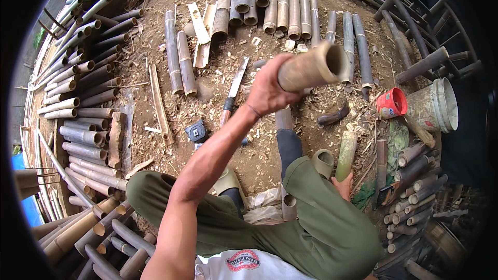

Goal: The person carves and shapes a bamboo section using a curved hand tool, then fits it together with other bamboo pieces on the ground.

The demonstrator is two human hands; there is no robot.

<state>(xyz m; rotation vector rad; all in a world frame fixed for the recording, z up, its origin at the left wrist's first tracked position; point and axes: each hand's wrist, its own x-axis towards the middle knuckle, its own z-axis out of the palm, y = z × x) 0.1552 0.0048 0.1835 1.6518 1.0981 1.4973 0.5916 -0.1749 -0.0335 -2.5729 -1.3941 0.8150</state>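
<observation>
My left hand (270,88) grips a thick brown bamboo tube (309,67) from its left side and holds it up in front of me, with its hollow end tipped toward the right. Partly hidden behind my right knee, my right hand (343,185) is closed around the lower end of a greenish bamboo piece (347,151). On the ground beyond my left forearm lies a long blade (238,79) with a dark and wooden handle. A dark tape measure (196,131) lies left of that forearm. To the right of the raised tube is a dark curved object (333,116).
Cut bamboo tubes (293,15) lie in a row at the far side. More are stacked on the left (88,135) and right (415,197). A red container (391,103) and a whitish bucket (431,105) lie tilted at right. Wood chips litter the dirt.
</observation>
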